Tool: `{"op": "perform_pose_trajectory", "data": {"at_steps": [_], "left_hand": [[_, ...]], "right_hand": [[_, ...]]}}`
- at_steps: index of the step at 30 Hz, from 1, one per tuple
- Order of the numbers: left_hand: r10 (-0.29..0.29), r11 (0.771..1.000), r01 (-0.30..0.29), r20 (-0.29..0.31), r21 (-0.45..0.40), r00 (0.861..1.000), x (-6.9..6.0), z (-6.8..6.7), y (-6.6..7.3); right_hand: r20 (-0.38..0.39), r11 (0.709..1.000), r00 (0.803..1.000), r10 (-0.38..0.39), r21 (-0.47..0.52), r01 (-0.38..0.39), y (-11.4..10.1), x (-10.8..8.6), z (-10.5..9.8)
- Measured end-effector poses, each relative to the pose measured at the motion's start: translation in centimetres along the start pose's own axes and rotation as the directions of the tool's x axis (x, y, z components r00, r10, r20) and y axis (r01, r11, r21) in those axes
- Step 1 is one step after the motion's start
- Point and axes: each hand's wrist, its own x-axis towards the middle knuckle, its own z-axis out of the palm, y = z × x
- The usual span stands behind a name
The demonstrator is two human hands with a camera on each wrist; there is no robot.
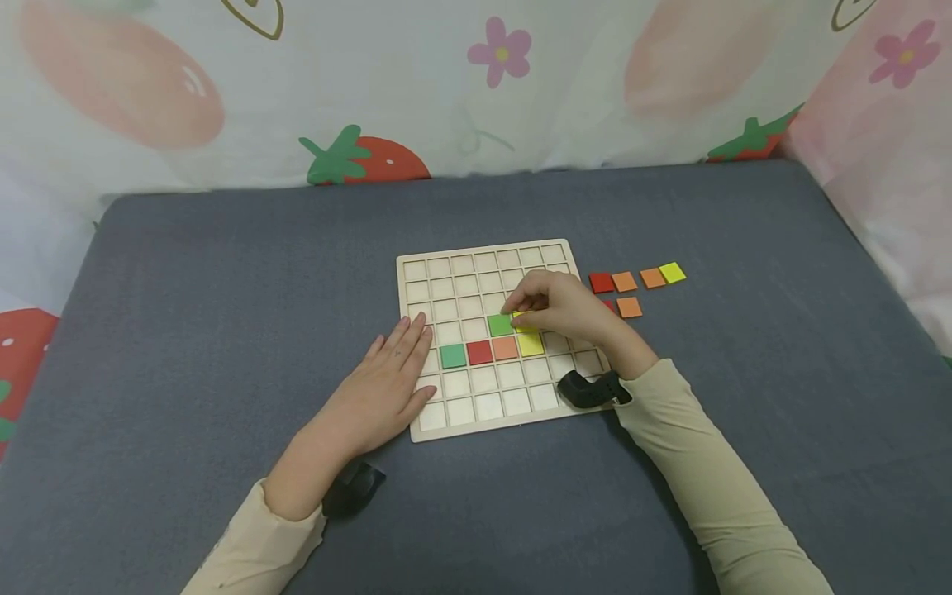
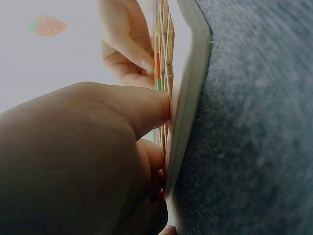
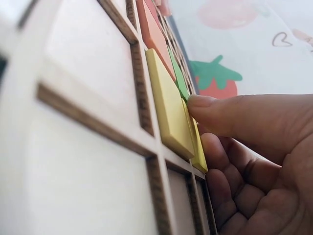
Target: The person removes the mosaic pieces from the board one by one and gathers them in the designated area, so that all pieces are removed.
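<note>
A pale wooden grid board lies on the grey cloth. One row holds a teal tile, a red tile, an orange tile and a yellow tile. Behind them sit a green tile and a second yellow tile, partly covered in the head view. My right hand pinches at the green tile's right corner, thumb between green and yellow; the index tip is hidden in the right wrist view. My left hand rests, fingers extended, on the board's left edge.
Right of the board lie loose tiles: red, several orange and one yellow; another red is partly hidden by my right hand. Black wrist devices show at my left wrist and right wrist. A patterned curtain hangs behind.
</note>
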Motion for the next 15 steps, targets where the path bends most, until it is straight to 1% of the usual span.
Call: {"op": "perform_pose_trajectory", "data": {"at_steps": [15], "left_hand": [[0.003, 1.0, -0.003, 0.005, -0.003, 1.0, -0.05, -0.13, 0.02]], "right_hand": [[0.007, 1.0, 1.0, -0.011, -0.008, 0.011, -0.3, -0.1, 0.02]]}}
